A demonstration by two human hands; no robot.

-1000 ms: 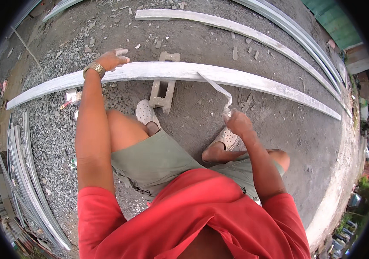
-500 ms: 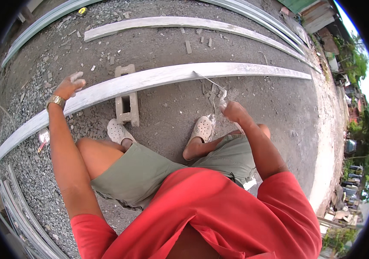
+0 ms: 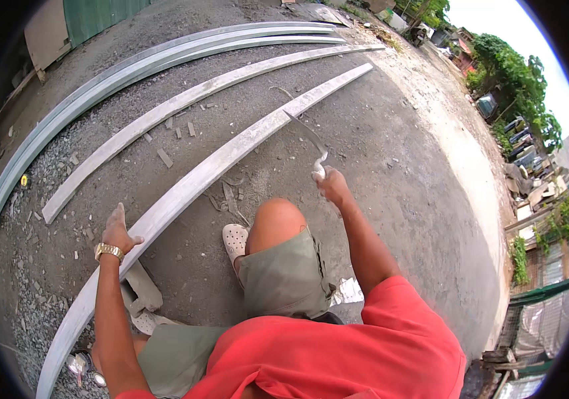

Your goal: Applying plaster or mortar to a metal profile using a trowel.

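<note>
A long, whitish beam (image 3: pixel 221 159) runs diagonally across the ground in front of me. My left hand (image 3: pixel 119 231) is at the beam's left edge, fingers stretched upward and thumb reaching over its top face; it holds nothing. My right hand (image 3: pixel 331 184) is closed around the white handle of a thin, curved blade-like tool (image 3: pixel 311 137). The tool's far tip meets or nearly meets the beam's right edge; whether it touches, I cannot tell. Under the near part of the beam sits a grey concrete block (image 3: pixel 142 286), partly hidden.
A second pale beam (image 3: pixel 191 98) and several grey-green lengths (image 3: pixel 125 76) lie farther left. A yellow tape measure (image 3: pixel 24 180) and a can (image 3: pixel 78 363) rest on gravel. Small offcuts (image 3: pixel 164 157) are scattered between the beams. My knee (image 3: pixel 279 223) is close to the beam.
My view has swung toward the right end of the beam. My left hand has come onto the beam's edge with its thumb spread; the right hand still grips the tool near the beam.
</note>
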